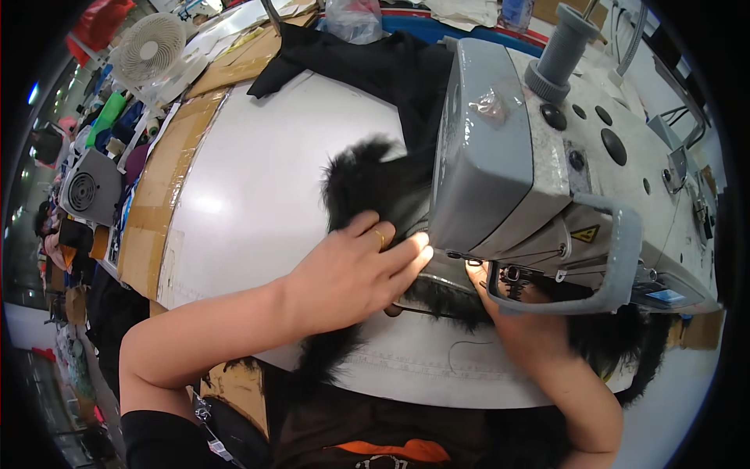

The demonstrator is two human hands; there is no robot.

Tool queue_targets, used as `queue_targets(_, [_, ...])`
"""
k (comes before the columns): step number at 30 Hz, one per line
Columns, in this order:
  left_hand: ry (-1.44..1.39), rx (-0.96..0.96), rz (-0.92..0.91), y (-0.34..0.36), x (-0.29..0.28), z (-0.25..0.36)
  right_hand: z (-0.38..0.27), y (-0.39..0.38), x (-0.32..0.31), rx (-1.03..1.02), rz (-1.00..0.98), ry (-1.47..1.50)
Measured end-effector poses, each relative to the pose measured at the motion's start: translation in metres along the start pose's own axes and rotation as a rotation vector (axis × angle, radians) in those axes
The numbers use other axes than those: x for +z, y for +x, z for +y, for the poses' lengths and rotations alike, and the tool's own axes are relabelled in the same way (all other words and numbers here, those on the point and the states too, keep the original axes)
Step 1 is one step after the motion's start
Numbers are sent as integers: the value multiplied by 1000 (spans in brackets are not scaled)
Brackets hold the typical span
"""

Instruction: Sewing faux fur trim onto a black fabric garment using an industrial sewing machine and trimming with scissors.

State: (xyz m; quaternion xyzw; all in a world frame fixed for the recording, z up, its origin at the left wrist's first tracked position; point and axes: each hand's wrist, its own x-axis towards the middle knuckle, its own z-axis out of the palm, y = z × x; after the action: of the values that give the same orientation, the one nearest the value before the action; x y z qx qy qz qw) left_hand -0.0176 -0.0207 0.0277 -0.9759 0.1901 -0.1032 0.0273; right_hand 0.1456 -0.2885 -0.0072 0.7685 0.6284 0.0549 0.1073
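I seem mid-seam at the machine (488, 148): left hand (344, 270) lightly spread on fur (379, 187), right hand (527, 324) unreadable; next calls for even feeding.

A bright glow beneath the sewing machine (488, 148) whitens the nearby fingertips (420, 240); glare spots the white tabletop (258, 156). Black fur (344, 191) loses detail. Fisheye distortion bends edges toward a dark rim.

Left forearm (226, 332): bare, bent at the elbow; left hand (348, 270) back uppermost, fingers partly bent, two reaching rightward. Right forearm (590, 399): bare, slanting upward and inward; right hand (522, 327) partly hidden.
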Motion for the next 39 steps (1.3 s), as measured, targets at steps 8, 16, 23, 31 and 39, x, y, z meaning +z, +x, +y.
queue_targets(8, [-39,33,150,-6,15,-2,-5,5,6,53,262,26])
queue_targets(16, [-20,-18,137,-9,16,3,-4,3,-8,23,149,-65])
queue_targets(23, [-74,18,86,-8,18,-3,-7,1,-9,54,33,-96])
queue_targets(31, [-24,6,21,-7,16,-5,-11,0,-11,98,28,13])
queue_targets(39, [13,15,-40,6,20,1,2,-9,0,146,101,-38])
